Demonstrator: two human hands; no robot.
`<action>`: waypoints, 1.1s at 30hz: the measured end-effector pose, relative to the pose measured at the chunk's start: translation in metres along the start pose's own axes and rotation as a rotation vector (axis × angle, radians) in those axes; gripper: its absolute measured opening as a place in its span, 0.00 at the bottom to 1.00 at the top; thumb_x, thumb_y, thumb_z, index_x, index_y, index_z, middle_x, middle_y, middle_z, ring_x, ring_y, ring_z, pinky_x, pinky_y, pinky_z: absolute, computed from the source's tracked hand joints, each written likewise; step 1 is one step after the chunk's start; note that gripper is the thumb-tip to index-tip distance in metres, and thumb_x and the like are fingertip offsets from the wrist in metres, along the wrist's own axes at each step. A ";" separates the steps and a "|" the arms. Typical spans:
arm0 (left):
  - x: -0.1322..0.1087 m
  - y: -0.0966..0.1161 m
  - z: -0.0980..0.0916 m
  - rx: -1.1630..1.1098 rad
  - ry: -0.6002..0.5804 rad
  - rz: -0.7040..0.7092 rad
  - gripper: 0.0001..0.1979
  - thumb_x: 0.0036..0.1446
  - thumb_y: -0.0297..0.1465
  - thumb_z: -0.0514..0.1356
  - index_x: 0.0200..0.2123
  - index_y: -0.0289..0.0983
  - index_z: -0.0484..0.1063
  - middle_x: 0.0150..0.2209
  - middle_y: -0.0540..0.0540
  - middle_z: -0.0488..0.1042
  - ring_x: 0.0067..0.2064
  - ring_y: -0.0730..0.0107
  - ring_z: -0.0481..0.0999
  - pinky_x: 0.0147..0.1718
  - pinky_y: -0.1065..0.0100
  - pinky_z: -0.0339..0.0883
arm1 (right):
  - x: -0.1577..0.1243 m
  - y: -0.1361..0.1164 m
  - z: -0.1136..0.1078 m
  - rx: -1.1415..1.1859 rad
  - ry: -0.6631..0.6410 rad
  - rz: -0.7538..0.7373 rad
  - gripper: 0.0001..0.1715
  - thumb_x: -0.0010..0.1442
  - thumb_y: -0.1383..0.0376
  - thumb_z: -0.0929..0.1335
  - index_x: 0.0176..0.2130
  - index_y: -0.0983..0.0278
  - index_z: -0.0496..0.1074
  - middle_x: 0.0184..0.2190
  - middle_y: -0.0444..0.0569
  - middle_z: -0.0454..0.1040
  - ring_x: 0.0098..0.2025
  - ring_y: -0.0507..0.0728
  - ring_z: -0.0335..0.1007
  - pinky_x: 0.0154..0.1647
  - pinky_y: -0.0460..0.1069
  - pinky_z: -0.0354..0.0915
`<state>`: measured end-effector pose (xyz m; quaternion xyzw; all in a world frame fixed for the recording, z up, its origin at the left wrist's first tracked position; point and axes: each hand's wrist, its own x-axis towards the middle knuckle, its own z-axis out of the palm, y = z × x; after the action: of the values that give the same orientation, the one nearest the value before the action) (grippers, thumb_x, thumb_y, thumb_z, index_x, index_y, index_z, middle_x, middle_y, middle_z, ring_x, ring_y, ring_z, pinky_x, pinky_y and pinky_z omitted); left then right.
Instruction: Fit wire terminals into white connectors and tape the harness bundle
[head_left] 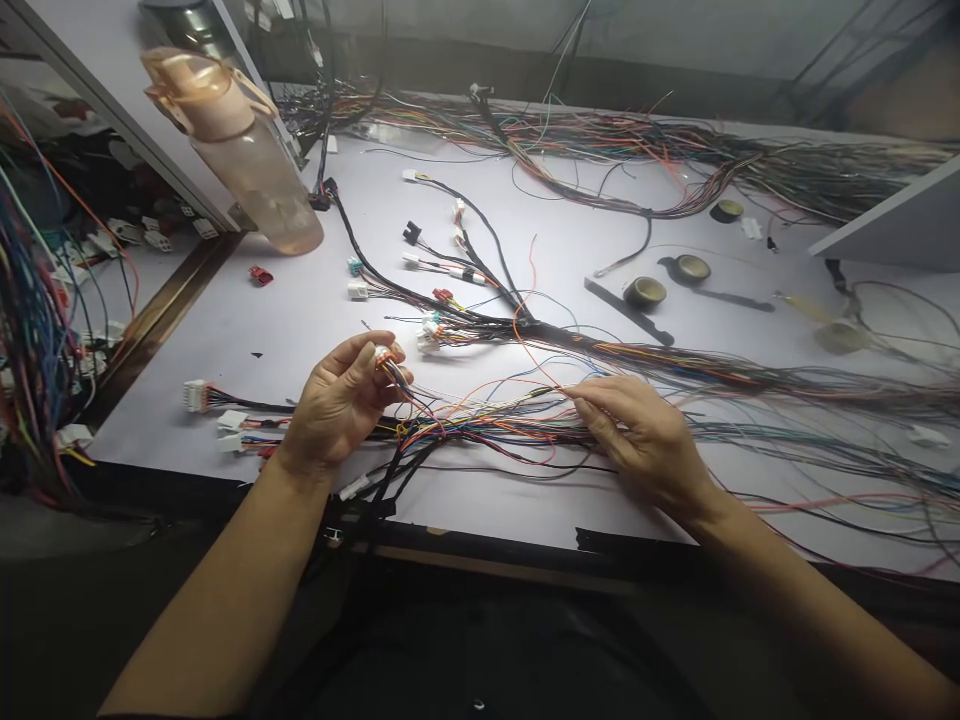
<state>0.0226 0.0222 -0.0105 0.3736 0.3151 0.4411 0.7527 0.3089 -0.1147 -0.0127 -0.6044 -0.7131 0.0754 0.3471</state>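
The left hand (341, 405) pinches a connector (384, 357), apparently steadying it above the bench (487, 505). Well apart, the right hand (637, 430) grips wires (551, 390).

Held conn. (383, 355) wht w/ orange, wires (480, 428) multicol., bottle (259, 185) peach.

Your tabletop (487, 510) is brightly lit, whitest around the middle, while the area below its front edge is near-black. Glare catches the water bottle (255, 180), which wide-angle stretch seems to tilt outward. Toward your right, the wires (750, 374) blur.
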 end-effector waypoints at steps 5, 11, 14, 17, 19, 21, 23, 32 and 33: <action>0.001 0.000 0.000 0.001 -0.008 -0.006 0.12 0.48 0.33 0.69 0.37 0.36 0.77 0.32 0.49 0.76 0.30 0.74 0.78 0.27 0.75 0.74 | -0.018 -0.013 -0.008 -0.024 -0.067 -0.102 0.13 0.61 0.69 0.67 0.46 0.61 0.74 0.40 0.50 0.78 0.42 0.57 0.71 0.45 0.54 0.64; 0.002 0.002 0.002 0.001 0.002 -0.017 0.09 0.49 0.31 0.68 0.36 0.37 0.77 0.32 0.49 0.76 0.30 0.74 0.77 0.27 0.75 0.74 | -0.042 -0.032 0.001 -0.059 -0.215 -0.166 0.07 0.62 0.68 0.67 0.41 0.62 0.74 0.44 0.49 0.78 0.44 0.56 0.69 0.47 0.55 0.60; 0.003 0.002 0.002 0.008 0.054 -0.035 0.07 0.51 0.29 0.66 0.36 0.37 0.77 0.32 0.48 0.76 0.30 0.74 0.76 0.27 0.75 0.74 | -0.045 -0.033 0.000 -0.062 -0.238 -0.156 0.06 0.63 0.67 0.66 0.39 0.61 0.74 0.41 0.47 0.78 0.42 0.56 0.69 0.47 0.55 0.59; 0.003 0.002 0.003 0.000 0.072 -0.036 0.06 0.52 0.29 0.65 0.36 0.37 0.77 0.32 0.48 0.76 0.30 0.74 0.76 0.27 0.76 0.73 | -0.041 -0.030 -0.005 -0.048 -0.229 -0.133 0.07 0.63 0.67 0.66 0.41 0.60 0.74 0.41 0.46 0.79 0.43 0.56 0.69 0.46 0.55 0.59; 0.004 0.002 0.003 -0.012 0.067 -0.033 0.06 0.52 0.28 0.65 0.36 0.37 0.77 0.31 0.48 0.76 0.30 0.74 0.76 0.27 0.76 0.73 | -0.036 -0.026 -0.007 -0.036 -0.182 -0.072 0.08 0.63 0.67 0.66 0.43 0.59 0.73 0.41 0.46 0.79 0.42 0.56 0.70 0.46 0.54 0.60; 0.004 0.002 0.002 -0.019 0.067 -0.034 0.07 0.51 0.28 0.65 0.36 0.36 0.77 0.32 0.48 0.76 0.29 0.74 0.76 0.27 0.76 0.73 | -0.030 -0.022 -0.006 -0.037 -0.105 0.018 0.08 0.64 0.66 0.65 0.42 0.59 0.74 0.39 0.47 0.79 0.41 0.56 0.71 0.44 0.54 0.61; 0.004 0.002 0.002 -0.020 0.072 -0.037 0.06 0.52 0.27 0.65 0.36 0.36 0.77 0.32 0.48 0.76 0.29 0.74 0.77 0.27 0.76 0.73 | -0.023 -0.018 -0.003 -0.054 -0.048 0.111 0.08 0.65 0.64 0.65 0.41 0.60 0.74 0.38 0.48 0.79 0.40 0.56 0.71 0.42 0.54 0.60; 0.004 0.002 0.001 -0.034 0.022 -0.024 0.10 0.48 0.30 0.69 0.35 0.36 0.77 0.32 0.48 0.75 0.29 0.76 0.76 0.27 0.76 0.73 | 0.003 -0.011 0.020 -0.136 -0.060 0.224 0.10 0.63 0.60 0.67 0.38 0.61 0.76 0.32 0.46 0.77 0.36 0.56 0.70 0.42 0.54 0.57; 0.003 0.002 0.001 -0.037 0.018 -0.025 0.10 0.47 0.30 0.69 0.35 0.36 0.77 0.32 0.48 0.75 0.29 0.76 0.76 0.27 0.76 0.73 | 0.005 -0.012 0.021 -0.110 -0.055 0.224 0.09 0.62 0.60 0.67 0.38 0.60 0.76 0.32 0.45 0.78 0.36 0.56 0.70 0.42 0.53 0.57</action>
<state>0.0237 0.0257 -0.0092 0.3516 0.3184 0.4409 0.7620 0.2868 -0.1065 -0.0203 -0.6961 -0.6534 0.0913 0.2832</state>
